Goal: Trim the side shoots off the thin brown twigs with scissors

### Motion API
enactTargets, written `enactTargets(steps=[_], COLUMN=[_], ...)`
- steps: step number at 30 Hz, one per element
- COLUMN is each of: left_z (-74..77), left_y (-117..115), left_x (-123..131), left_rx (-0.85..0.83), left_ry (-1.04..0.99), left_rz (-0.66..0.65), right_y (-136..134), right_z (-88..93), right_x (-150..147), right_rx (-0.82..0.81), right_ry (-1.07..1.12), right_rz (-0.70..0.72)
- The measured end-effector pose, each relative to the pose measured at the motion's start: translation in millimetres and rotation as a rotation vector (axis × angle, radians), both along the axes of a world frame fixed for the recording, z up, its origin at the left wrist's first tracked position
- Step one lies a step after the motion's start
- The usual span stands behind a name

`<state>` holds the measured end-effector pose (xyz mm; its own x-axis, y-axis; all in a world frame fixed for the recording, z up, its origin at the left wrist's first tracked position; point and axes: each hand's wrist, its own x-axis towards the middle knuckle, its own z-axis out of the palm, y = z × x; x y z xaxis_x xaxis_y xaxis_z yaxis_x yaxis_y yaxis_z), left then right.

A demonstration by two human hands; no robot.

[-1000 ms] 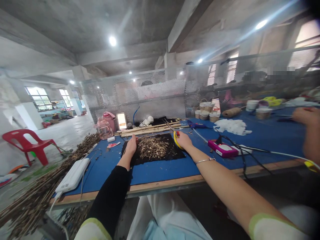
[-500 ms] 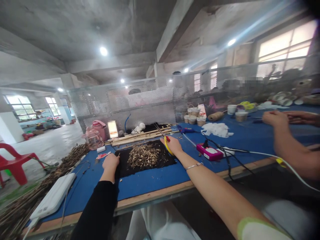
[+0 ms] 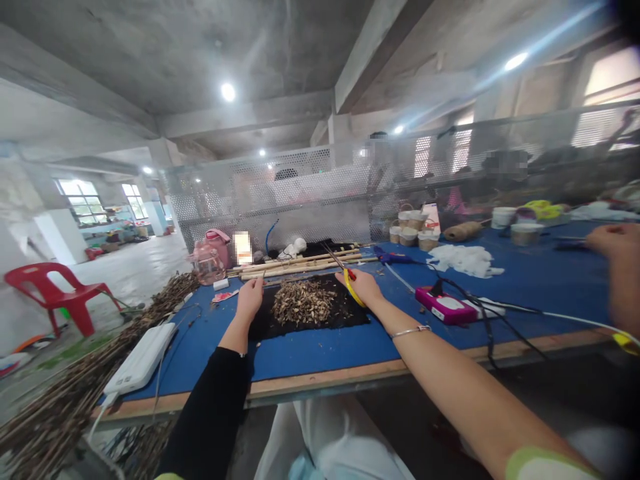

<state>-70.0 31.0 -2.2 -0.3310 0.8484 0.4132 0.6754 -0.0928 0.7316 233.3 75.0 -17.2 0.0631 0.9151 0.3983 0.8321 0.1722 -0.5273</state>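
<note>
My right hand (image 3: pixel 364 290) is closed around the yellow and red handles of a pair of scissors (image 3: pixel 354 288), their blades pointing forward and left over the table. The pile of short cut twig pieces (image 3: pixel 304 302) lies on a black cloth (image 3: pixel 350 320) between my two hands. At the cloth's left edge my left hand (image 3: pixel 249 299) is closed in a pinch. Whatever is between those fingertips is too small to make out.
Thin pale sticks (image 3: pixel 300 265) lie behind the cloth. Left are a bundle of dry twigs (image 3: pixel 125 327) and a white power strip (image 3: pixel 143 360). Right are a glue gun (image 3: pixel 395 256), a magenta box (image 3: pixel 445 307) with cables, white fluff (image 3: pixel 467 260) and a co-worker's hand (image 3: pixel 613 239).
The view has turned left, so the table things sit further right. My left hand has risen and moved forward beside the cloth. My right hand keeps hold of the scissors.
</note>
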Motion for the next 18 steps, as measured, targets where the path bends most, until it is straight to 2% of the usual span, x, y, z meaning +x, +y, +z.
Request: enactTargets(steps=[4,8,12,14,16,18], left_z=[-3.1,0.4,18.2,32.1,46.7,58.6], left_y=[-1,-8,-21,-25,-24,-19], left_x=[2,10,23,29,36,42], left_rx=[-0.031,-0.048,0.144,0.214,0.197,0.163], left_ry=[-0.03,0.066,0.151,-0.029,-0.399,-0.766], left_rz=[-0.067,-0.109,-0.075,-0.102,-0.187,-0.334], right_y=[2,0,-3,-3,-3,-2], right_z=[-2.2,-0.6,1.9,2.3,2.2,1.8], right_x=[-1,-2,-3,-3,-3,-3], right_rx=[0.008,0.0,-0.013,-0.019,-0.021,-0.02], right_ry=[-0.023,-0.036,-0.037,-0.041,-0.044,-0.044], right_rz=[0.029,0.042,0.035,0.03,0.032,0.037])
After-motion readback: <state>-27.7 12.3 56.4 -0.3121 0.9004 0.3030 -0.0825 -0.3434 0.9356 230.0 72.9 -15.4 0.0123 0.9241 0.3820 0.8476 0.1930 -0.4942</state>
